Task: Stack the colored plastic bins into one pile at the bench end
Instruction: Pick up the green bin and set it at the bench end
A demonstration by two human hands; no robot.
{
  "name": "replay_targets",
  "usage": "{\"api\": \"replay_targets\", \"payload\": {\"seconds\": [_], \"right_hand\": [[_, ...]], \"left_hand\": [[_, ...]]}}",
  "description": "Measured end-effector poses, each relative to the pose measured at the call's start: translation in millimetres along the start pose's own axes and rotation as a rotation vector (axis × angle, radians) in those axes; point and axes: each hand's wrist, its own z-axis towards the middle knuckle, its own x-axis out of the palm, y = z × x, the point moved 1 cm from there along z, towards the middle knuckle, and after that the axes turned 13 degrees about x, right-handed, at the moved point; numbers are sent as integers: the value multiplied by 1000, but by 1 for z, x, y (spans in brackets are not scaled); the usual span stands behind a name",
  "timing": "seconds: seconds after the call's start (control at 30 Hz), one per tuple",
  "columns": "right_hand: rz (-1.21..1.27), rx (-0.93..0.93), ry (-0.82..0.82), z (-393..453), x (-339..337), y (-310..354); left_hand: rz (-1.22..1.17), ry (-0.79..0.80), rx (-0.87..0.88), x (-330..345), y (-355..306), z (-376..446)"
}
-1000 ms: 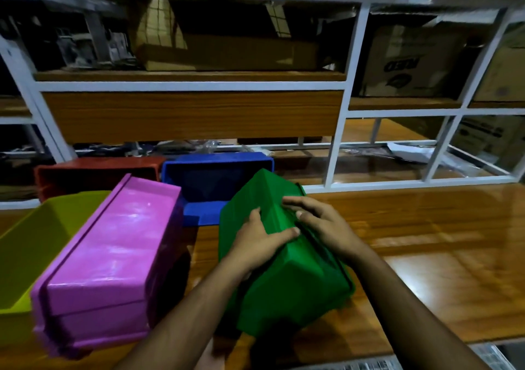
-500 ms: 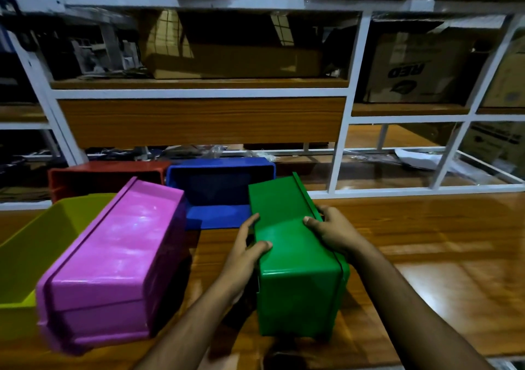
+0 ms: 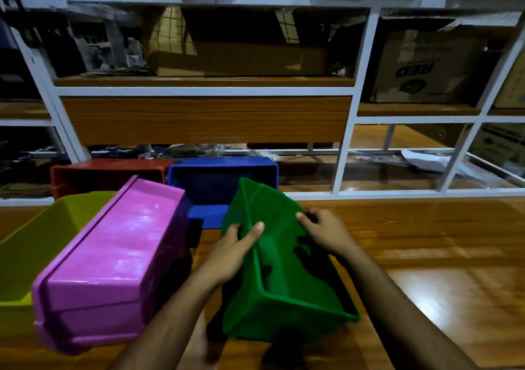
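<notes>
A green bin (image 3: pixel 284 290) is tilted above the wooden bench (image 3: pixel 426 241), its open side turned up towards me. My left hand (image 3: pixel 231 251) grips its left wall, thumb over the rim. My right hand (image 3: pixel 326 232) holds its right rim. To the left a pink bin (image 3: pixel 113 264) lies upside down, leaning on a yellow-green bin (image 3: pixel 37 244). Behind them stand a red bin (image 3: pixel 108 173) and a blue bin (image 3: pixel 221 182), both open side up.
A white-framed shelf rack (image 3: pixel 341 153) with wooden boards rises at the back of the bench, holding cardboard boxes (image 3: pixel 426 65) and clutter. Bare bench surface stretches to the right of the green bin.
The green bin has been rolled over in my hands: its bottom faced up half a second ago, and now its opening faces up. Both hands shifted to its rims.
</notes>
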Motion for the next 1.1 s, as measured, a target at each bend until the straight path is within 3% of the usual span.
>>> {"api": "replay_targets", "payload": {"seconds": [0.07, 0.17, 0.53, 0.63, 0.77, 0.9, 1.1], "right_hand": [[-319, 152, 1, 10, 5, -22], [-312, 313, 116, 12, 16, -45], [-343, 217, 37, 21, 22, -51], [-348, 190, 44, 22, 19, -52], [-419, 62, 99, 25, 9, -48], [-552, -74, 137, 21, 4, -37], [-670, -317, 176, 15, 16, -25]], "left_hand": [[-50, -49, -83, -6, 20, 5], [-32, -77, -161, -8, 53, 10], [-109, -49, -95, -5, 87, 11], [123, -65, -50, -6, 85, 14], [665, -189, 267, -8, 64, 19], [776, -26, 531, 1, 42, 32], [919, 258, 589, 18, 31, 54]]}}
